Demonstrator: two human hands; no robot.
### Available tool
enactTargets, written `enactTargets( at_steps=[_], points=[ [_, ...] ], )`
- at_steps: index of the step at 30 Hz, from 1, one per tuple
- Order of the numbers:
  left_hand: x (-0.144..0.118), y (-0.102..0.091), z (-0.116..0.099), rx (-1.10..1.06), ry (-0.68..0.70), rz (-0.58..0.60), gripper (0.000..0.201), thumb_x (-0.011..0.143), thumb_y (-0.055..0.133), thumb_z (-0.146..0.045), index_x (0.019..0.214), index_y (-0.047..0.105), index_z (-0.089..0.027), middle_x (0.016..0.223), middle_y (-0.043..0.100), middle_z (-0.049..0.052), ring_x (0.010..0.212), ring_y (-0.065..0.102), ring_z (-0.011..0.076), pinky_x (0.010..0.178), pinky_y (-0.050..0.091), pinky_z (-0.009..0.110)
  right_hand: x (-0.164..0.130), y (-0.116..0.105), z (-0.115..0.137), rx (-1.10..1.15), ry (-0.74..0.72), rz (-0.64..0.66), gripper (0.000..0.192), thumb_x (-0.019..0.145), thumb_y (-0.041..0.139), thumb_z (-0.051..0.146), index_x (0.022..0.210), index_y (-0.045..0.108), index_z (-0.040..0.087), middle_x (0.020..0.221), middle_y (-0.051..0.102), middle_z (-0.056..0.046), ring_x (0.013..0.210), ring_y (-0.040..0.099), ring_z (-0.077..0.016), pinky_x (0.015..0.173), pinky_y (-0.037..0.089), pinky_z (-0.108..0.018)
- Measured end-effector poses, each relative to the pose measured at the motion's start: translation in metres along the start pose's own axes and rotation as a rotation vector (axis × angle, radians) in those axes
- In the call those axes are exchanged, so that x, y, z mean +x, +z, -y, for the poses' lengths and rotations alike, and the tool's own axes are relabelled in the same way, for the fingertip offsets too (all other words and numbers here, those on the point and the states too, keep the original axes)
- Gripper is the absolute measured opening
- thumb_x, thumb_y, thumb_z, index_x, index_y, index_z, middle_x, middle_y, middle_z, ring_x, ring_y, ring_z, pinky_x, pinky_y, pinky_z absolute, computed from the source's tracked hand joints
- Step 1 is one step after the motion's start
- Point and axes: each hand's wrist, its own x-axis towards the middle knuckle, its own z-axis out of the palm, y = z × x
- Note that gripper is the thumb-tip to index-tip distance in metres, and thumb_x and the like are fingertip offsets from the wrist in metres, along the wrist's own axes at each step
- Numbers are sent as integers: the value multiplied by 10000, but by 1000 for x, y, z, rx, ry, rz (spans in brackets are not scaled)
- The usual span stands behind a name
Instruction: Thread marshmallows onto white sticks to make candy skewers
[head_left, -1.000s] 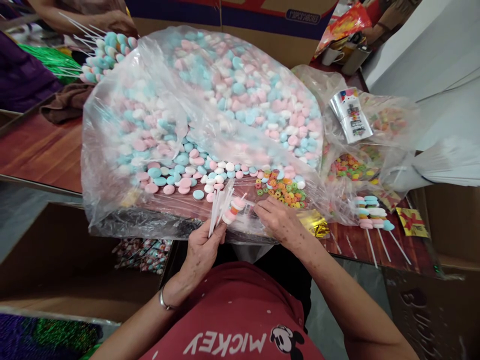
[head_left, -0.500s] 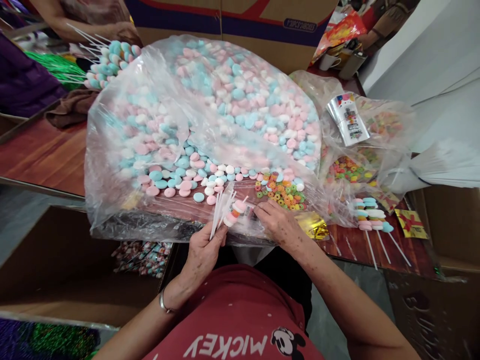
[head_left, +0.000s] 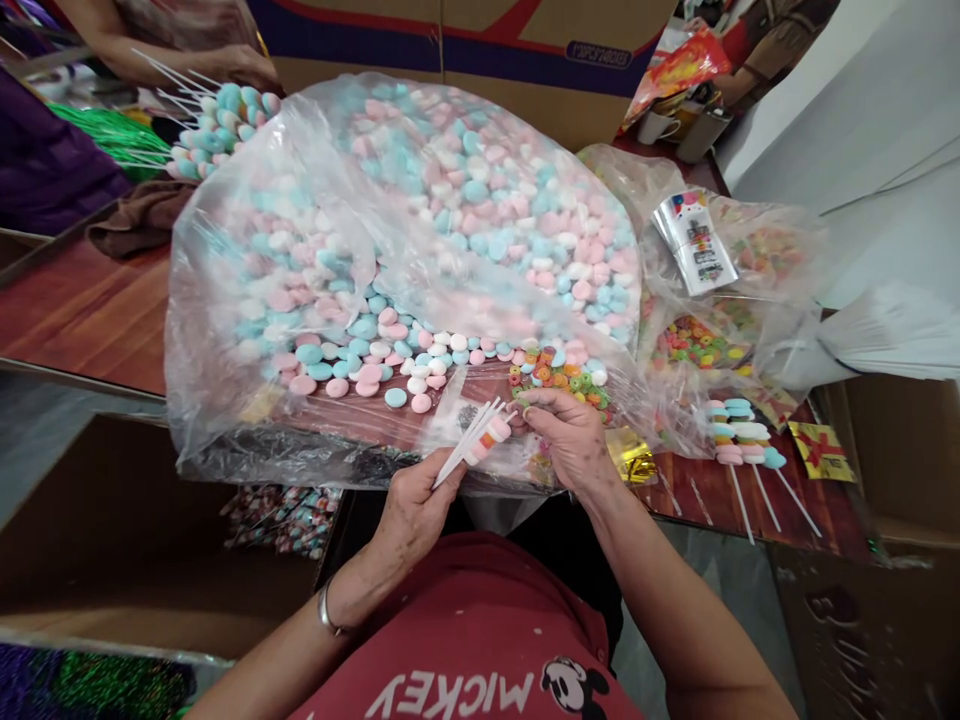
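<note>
My left hand (head_left: 415,505) grips a bundle of white sticks (head_left: 471,440); one stick carries a few threaded candies, pink, white and orange. My right hand (head_left: 566,435) pinches at the tip of that stick, fingers closed on a small candy piece that I cannot make out. Just beyond both hands lies a big clear plastic bag (head_left: 405,250) full of pink, blue and white disc candies, its mouth open toward me. A small heap of coloured ring candies (head_left: 559,375) sits at the bag mouth, right above my right hand.
Finished candy skewers (head_left: 742,435) lie on the wooden table (head_left: 82,310) at right, beside a smaller bag of ring candies (head_left: 705,340). More skewers (head_left: 214,125) lie at far left near another person's hand (head_left: 240,65). Cardboard boxes (head_left: 885,560) flank me.
My right hand has lifted from the table to the stick's tip. The left hand tilted the stick bundle rightward, toward the right hand.
</note>
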Motion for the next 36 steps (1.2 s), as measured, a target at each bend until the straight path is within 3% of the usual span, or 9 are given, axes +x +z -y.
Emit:
enactTargets(
  at_steps=[5,11,13,18,20,28,32,36],
  points=[
    [-1,0,0,4,-34,-15,351,896,498,-344,584,507,-183,539,384,-51,515,340,94,492,295,203,-1,-8,-9,-280,-168,39,201,721,734,278,911,768,225,824,763,-2,721,695,-147,719,570,-285],
    [0,-3,-2,-2,-48,14,362,878,501,-363,560,473,-192,522,388,-45,502,342,101,487,296,212,-2,-15,-1,-768,-568,215,230,853,589,217,1005,760,239,1001,765,-48,932,711,-179,871,564,-327],
    [0,-4,0,-4,-48,28,363,875,504,-380,565,488,-192,523,397,-42,505,352,105,494,308,214,-2,-16,1,-770,-557,235,231,871,581,232,1020,757,246,1008,766,-46,925,714,-176,859,571,-326],
    [2,-6,4,-26,-36,47,372,879,515,-399,574,506,-186,538,424,-36,514,376,105,506,321,216,-4,-15,0,-567,-340,165,206,840,650,311,989,766,229,958,775,-27,857,724,-169,780,589,-287],
    [2,-6,3,-34,-25,49,381,881,520,-393,564,495,-185,542,425,-36,518,376,104,509,318,216,-4,-15,-1,-577,-341,173,200,841,657,302,990,763,221,942,776,-24,837,724,-162,759,591,-272],
    [2,-1,6,-75,-67,8,390,872,533,-402,550,477,-189,514,421,-41,503,367,107,499,300,230,-13,-10,-3,-1202,-913,307,360,964,410,161,1229,653,164,1073,731,-124,964,683,-196,891,574,-359],
    [-2,3,10,-120,-76,-22,392,878,538,-418,565,494,-185,524,420,-40,511,358,108,503,306,233,-15,-4,-8,-1306,-1019,316,366,966,374,140,1210,646,162,1027,730,-118,942,681,-199,880,582,-358],
    [-8,6,12,-178,-91,-67,408,885,538,-452,582,494,-183,551,398,-37,535,342,109,511,312,235,-12,3,-7,-1236,-1054,390,346,960,413,133,1240,616,137,1002,726,-131,951,683,-205,883,576,-349]
  ],
)
